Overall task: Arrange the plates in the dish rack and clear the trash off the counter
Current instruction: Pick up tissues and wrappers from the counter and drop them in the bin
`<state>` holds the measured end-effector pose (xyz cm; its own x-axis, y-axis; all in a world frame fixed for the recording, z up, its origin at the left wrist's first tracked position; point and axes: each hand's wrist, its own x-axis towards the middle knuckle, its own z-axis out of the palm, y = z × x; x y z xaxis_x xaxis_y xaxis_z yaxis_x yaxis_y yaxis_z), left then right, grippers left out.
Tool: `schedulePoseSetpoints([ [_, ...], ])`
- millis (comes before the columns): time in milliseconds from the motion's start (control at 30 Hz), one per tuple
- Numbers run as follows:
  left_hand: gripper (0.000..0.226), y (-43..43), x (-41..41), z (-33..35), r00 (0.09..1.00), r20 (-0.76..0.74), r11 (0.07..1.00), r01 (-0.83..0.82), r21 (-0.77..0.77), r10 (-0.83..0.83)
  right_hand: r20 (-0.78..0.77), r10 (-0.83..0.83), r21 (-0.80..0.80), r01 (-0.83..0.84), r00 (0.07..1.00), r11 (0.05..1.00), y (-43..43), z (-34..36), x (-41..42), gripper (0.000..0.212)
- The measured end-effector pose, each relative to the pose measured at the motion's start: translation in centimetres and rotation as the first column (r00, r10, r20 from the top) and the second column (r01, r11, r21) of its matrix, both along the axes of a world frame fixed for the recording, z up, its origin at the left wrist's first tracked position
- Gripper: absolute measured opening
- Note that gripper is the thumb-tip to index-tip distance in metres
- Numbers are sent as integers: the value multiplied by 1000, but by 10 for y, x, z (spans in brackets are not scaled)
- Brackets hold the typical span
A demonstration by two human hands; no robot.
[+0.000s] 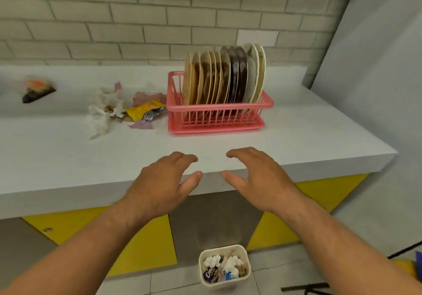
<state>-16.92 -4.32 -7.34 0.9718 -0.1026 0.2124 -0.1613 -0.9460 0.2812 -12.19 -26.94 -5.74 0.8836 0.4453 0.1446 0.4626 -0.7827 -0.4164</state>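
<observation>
the pink dish rack (pixel 219 116) stands on the white worktop (pixel 296 139). a row of plates (pixel 226 78) stands on edge inside it, packed side by side from its left end to its right end. just left of the rack lies a heap of trash: a yellow wrapper (pixel 143 111) closest to the rack's left wall, pink paper scraps (pixel 148 95) around it, and crumpled white paper (pixel 102 109) further left. well to the left of the rack, apart from the heap, lies a blurred dark wrapper (pixel 37 89) with orange on it. in front of the rack, over the worktop's front edge, the left hand (pixel 159 180) and the right hand (pixel 258 176) hover palm down, close together. the fingers of both are loosely spread and slightly bent, holding nothing. whether they touch the worktop cannot be told. below and in front of the rack, on the tiled floor, stands a small cream bin (pixel 225 282) with crumpled paper and wrappers in it.
</observation>
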Motion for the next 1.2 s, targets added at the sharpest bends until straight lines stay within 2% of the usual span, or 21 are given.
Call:
schedulePoseSetpoints([
  [400, 53, 49, 32, 0, 999, -53, 1000, 13, 12, -12, -86, -19, 19, 20, 996, 1000, 51, -1, 21, 51],
  [800, 51, 112, 80, -5, 995, -54, 995, -83, -51, 80, -103, 74, -27, -77, 992, 997, 123, -11, 77, 50],
  [1033, 41, 191, 115, -12, 999, 22, 996, -40, -85, 42, -64, 97, -48, -100, 993, 994, 205, -23, 111, 46],
  [1200, 41, 278, 146, -18, 998, 9, 998, -69, 1, 69, -80, 56, -46, -60, 995, 997, 276, -35, 127, 43],
])
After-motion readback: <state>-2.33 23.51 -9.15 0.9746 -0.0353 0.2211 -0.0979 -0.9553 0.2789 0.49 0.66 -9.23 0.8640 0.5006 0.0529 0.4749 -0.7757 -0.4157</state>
